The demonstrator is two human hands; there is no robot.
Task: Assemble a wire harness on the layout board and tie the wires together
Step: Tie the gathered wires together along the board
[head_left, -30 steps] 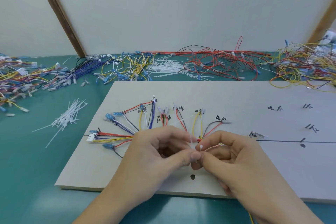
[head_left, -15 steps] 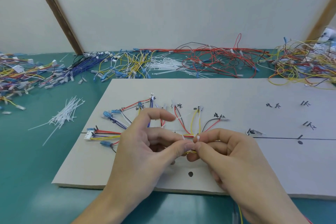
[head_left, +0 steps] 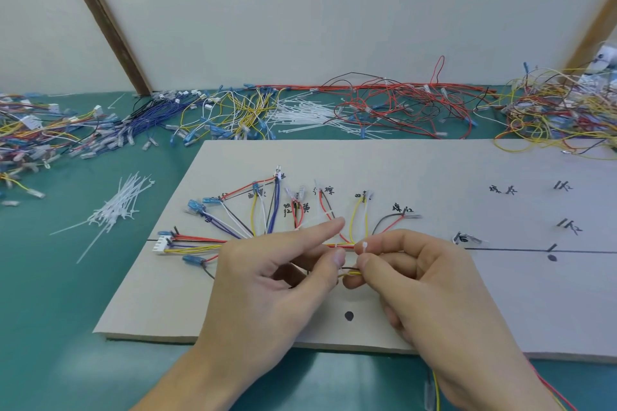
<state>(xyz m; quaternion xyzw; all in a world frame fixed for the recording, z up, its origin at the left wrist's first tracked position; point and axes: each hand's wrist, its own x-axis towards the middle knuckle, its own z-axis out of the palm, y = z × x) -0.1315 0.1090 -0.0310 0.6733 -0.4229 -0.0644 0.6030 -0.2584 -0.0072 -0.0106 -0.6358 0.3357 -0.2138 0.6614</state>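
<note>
Green matting covered the counter [head_left: 50, 327], backed by a pale wall, with loose wires [head_left: 384, 107] heaped along the far edge and a small pile of spare ties [head_left: 117, 210] lying to the left. Seen from the head camera, the layout board [head_left: 434, 170] carried a half-built harness [head_left: 267, 220]: coloured leads fanned up to handwritten labels, and a white connector [head_left: 162, 243] sat at the left end of the drawn line. The left hand [head_left: 277, 280] pinched the bundle at thumb and middle finger, its forefinger held out straight. The right hand [head_left: 424, 280] pinched a white tie [head_left: 364, 247] at the bundle, head upward. I judged the tying barely begun. The board's right half, with its labels, held no wires, so much routing was left.
</note>
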